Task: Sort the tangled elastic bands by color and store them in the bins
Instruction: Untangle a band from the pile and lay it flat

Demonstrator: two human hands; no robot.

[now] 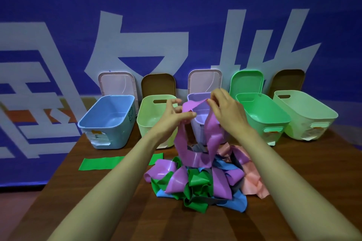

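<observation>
Left hand [172, 115]: thumb and forefinger pinch the top of a wide, glossy purple elastic band [211, 129], other fingers fanned loose. Right hand [227, 111]: fingertips nip the same top edge just beside it. Band held raised between the two hands in front of the lilac plastic bin [196, 129]; its lower loop trails down into the tangled pile of purple, green, blue, pink and grey bands [201, 178] and looks caught there

Progress, judged: early
- One flat bright-green band [98, 163] lies apart on the brown wooden surface [293, 162], left of the pile, partly under the left forearm; not binned
- Light-blue plastic bin [117, 137], pale yellow-green bin [148, 123], mint-green bin [264, 115] and cream bin [305, 111] show bare interiors where visible
- Lilac bin's inside is mostly hidden by hands and band; cannot tell
- Nearly the whole pile is left to separate

Edges and room:
- Five bins stand in a row at the far edge of the surface, close together and open-topped, with their lids propped upright behind against the blue printed banner
- Pile sits mid-surface, just in front of the lilac bin
- Open wood to the right of the pile and near the front edge gives space for laying out bands
- Left edge of the surface runs close past the flat green band
- Space above the bins is open for dropping bands in
</observation>
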